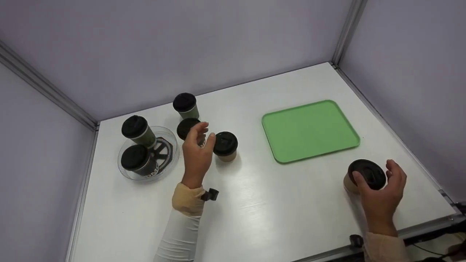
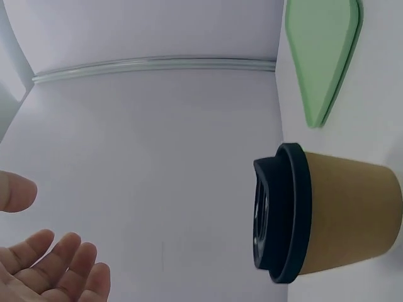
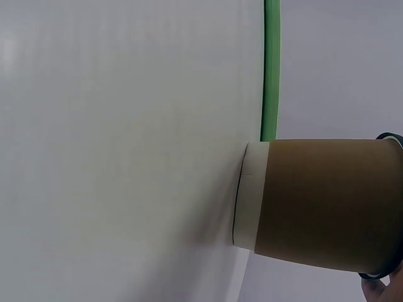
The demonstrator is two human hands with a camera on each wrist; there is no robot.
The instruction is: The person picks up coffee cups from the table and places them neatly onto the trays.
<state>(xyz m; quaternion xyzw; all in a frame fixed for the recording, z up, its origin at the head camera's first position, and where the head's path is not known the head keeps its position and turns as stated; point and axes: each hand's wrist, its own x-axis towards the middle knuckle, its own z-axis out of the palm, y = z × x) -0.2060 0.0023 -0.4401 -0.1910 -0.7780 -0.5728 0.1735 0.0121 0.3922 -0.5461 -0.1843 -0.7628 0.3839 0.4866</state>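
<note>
My right hand (image 1: 382,196) holds a brown paper coffee cup (image 3: 334,204) with a black lid at the right front, thumb and fingers about the lid. I cannot tell whether its base touches the table. My left hand (image 1: 198,156) hovers over the middle left, fingers loosely bent and nothing between them. Just beyond it, partly hidden, is a black-lidded cup (image 1: 186,128). Beside its thumb stands another brown coffee cup (image 2: 352,211), upright and apart from the hand. A green cup (image 1: 190,112) with a black lid stands farther back.
At the left, a clear round dish (image 1: 125,174) bears a green cup (image 1: 145,138) and a dark cup (image 1: 149,169), both black-lidded, beside a dark spoked pattern. A green tray (image 1: 311,131) lies at centre right. Pale walls (image 1: 200,43) enclose the white table (image 1: 255,218).
</note>
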